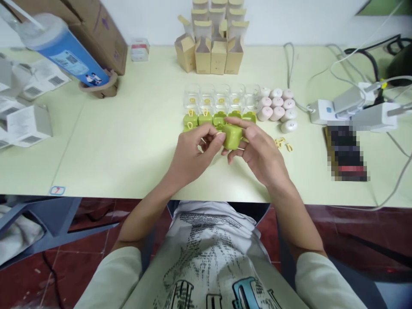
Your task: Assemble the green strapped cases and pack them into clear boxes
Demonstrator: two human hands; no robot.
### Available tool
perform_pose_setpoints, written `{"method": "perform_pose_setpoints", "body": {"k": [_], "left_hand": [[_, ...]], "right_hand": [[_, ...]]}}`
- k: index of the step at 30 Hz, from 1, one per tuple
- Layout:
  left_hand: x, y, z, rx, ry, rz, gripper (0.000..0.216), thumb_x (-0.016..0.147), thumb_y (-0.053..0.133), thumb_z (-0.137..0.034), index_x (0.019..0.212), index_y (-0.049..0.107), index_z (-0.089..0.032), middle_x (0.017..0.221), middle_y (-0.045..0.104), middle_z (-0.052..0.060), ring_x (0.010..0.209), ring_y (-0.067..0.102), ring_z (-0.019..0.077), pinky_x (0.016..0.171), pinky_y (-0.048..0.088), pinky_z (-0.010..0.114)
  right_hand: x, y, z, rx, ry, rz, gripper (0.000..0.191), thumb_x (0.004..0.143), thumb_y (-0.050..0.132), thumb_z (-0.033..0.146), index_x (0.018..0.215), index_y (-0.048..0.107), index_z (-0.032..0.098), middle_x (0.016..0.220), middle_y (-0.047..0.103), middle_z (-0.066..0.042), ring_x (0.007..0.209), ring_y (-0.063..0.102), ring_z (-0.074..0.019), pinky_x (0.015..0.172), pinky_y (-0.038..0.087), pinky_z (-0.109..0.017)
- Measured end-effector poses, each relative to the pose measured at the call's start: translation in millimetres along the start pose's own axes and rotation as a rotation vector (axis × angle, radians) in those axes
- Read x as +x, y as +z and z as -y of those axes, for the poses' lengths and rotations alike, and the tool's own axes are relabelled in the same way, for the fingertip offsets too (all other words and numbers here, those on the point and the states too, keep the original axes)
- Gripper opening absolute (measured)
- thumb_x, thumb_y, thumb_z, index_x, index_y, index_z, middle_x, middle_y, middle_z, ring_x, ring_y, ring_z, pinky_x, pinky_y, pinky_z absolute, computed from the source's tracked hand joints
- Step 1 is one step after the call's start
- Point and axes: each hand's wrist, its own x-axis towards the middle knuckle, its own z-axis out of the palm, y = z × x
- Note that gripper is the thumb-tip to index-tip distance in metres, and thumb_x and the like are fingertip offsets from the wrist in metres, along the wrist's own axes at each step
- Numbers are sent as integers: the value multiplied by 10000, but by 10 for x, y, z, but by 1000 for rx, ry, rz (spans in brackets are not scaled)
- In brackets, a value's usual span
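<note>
Plastic with a smooth, glossy skin and rounded corners makes up the green case (233,138), a small boxy piece catching light on its top. More green cases (190,119) of the same colour sit in rows on the pale, smooth table (122,141), and those at the left end carry thin yellow loops. Loose yellow loops (289,147), slim and slightly bent, lie in a small heap near the right hand (262,152). Short pale-pink cylinders (277,113) with rounded edges cluster behind them.

Clear boxes (222,95) stand in a line beyond the cases, hard and see-through; round yellow marks show in several of them. Brown cardboard boxes (219,58) stand upright at the wall, flaps raised; their insides are too hidden to read. At the left, a blue cylinder (72,56) with a pale top sits in a brown holder (112,87), near white cartons (28,124) bearing barcodes.

The held case is between the hands, just in front of the rows. The right hand grasps it, fingers curved around its right side. The left hand (195,152) is at its left side, thumb and fingers pinched on what looks like a small yellow piece (219,133), mostly hidden by the fingertips.
</note>
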Motion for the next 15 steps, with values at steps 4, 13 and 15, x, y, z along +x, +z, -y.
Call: {"method": "perform_pose_setpoints", "body": {"k": [4,13,15], "left_hand": [[-13,27,-3,-41,-18,84,474,1125,608,-597,835,594,-222,706,677,-18,618,628,110,571,486,245],[-10,24,52,-128,51,76,452,1126,644,-523,789,617,-224,705,637,-14,641,624,128,625,511,303],[-7,9,60,-132,44,86,458,1124,646,-526,783,630,-222,702,644,-13,646,645,133,629,534,304]], "right_hand": [[-27,67,6,-123,-110,-66,469,964,869,549,1366,744,341,1214,762,-27,856,760,-181,696,693,-334],[-27,-24,50,-138,-155,-73,446,913,917,589,1242,770,326,989,763,2,796,754,-185,706,691,-359],[-36,-42,64,-172,-139,-90,454,912,907,612,1236,762,328,964,757,5,768,750,-192,680,686,-373]]}}
